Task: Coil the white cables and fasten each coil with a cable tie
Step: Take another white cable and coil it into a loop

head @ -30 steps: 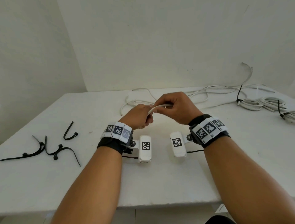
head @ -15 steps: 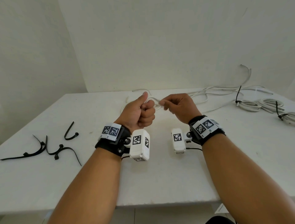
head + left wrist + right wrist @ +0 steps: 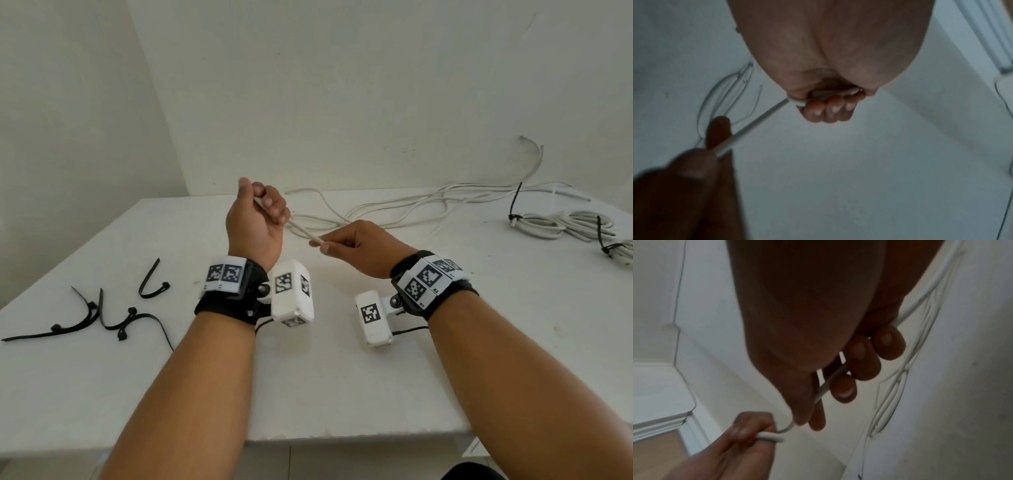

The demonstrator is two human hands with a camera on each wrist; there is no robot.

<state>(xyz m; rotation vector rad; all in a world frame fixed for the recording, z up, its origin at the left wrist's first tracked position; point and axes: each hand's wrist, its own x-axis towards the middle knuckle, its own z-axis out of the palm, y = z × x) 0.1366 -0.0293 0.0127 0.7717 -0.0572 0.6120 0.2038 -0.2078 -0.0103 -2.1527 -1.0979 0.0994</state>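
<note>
My left hand (image 3: pixel 263 209) is raised above the white table (image 3: pixel 335 383), fingers curled round the end of a white cable (image 3: pixel 305 232). In the left wrist view the cable (image 3: pixel 756 123) loops inside the left hand (image 3: pixel 828 107) and runs taut to my right hand's fingers (image 3: pixel 717 129). My right hand (image 3: pixel 339 244) pinches the same cable lower and to the right; in the right wrist view the cable (image 3: pixel 828 382) passes between thumb and fingers of the right hand (image 3: pixel 830 386). The rest of the cable trails into a loose tangle (image 3: pixel 411 205) behind. Black cable ties (image 3: pixel 113 315) lie at the left.
Two coiled white cables (image 3: pixel 561 224), each bound with a black tie, lie at the table's far right. A loose cable end (image 3: pixel 534 150) arcs up against the back wall. Walls close in behind and on the left.
My left hand has risen and rotated thumb-up with the cable end in it. The right hand has slid down the cable to the right, and the stretch between the hands has grown longer.
</note>
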